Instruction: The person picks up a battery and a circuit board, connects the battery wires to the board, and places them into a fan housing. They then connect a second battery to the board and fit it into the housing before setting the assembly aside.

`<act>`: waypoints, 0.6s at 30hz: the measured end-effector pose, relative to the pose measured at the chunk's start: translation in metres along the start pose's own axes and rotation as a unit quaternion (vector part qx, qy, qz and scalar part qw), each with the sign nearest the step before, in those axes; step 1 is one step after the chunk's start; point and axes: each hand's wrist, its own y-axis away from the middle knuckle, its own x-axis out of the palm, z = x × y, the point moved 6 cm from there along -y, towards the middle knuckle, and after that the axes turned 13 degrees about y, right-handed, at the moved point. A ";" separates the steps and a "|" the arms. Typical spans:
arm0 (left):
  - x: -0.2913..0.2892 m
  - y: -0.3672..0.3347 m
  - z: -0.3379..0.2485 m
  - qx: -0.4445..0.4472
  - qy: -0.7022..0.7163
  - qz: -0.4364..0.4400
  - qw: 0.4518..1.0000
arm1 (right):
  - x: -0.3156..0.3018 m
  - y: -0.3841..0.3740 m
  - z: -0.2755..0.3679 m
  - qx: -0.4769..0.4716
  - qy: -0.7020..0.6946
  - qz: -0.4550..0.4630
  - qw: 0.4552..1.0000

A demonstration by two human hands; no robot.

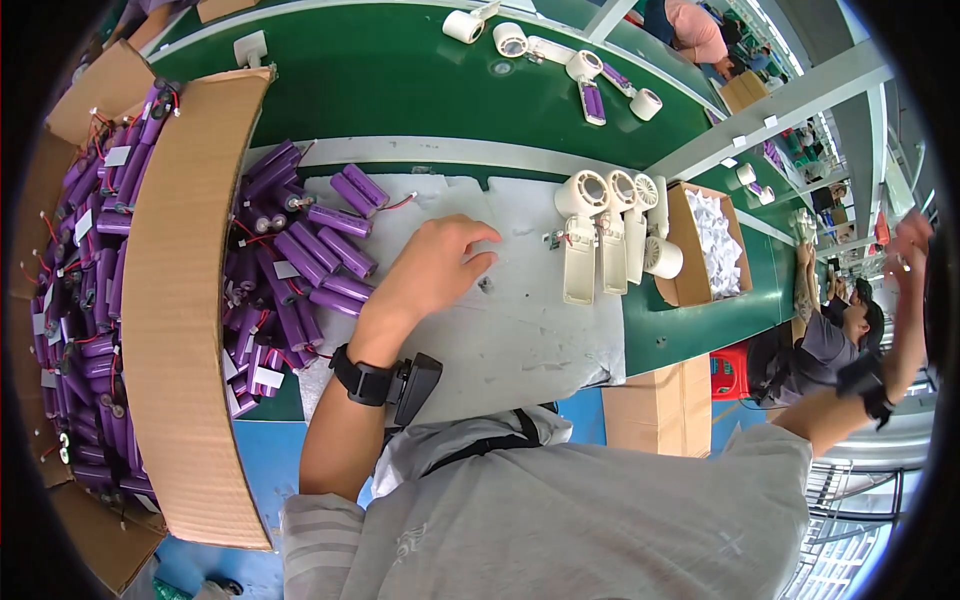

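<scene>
Just left of frame center, the left hand (437,262) is hanging over a pale mat (520,340), palm down, fingers curling toward the right; thumb and fingertips are standing apart with nothing showing between them; whether it is touching the mat, can't tell; a black wrist strap (360,376) is wrapping that wrist. Far right edge, the right hand (908,242) is rising well clear of the bench, blurring; can't tell if its fingers are closing on anything; a black band (865,385) is circling that wrist.

Left of center, loose purple battery packs (300,258) are lying in a heap, nearest ones sitting just beside the left hand, red leads sticking out; some are overlapping the mat's left edge. Far left, a big open carton (185,330) is holding many more packs (100,280), stacking in all directions.

Right of center, cream fan bodies (614,250) are lying side by side on the mat, round heads pointing to the top of the frame, one ring-headed unit resting at their right; just right of them, a small carton (680,240) is holding crumpled white pieces (715,245). Upper center, a green strip (370,75) is running across; more cream units (585,66) are lying along it. Right side, a co-worker in dark grey (830,345) is sitting near a red stool (730,370).
</scene>
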 end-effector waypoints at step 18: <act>0.002 0.002 0.000 0.009 0.029 -0.008 1.000 | 0.289 0.165 0.190 -0.360 -0.006 0.306 0.881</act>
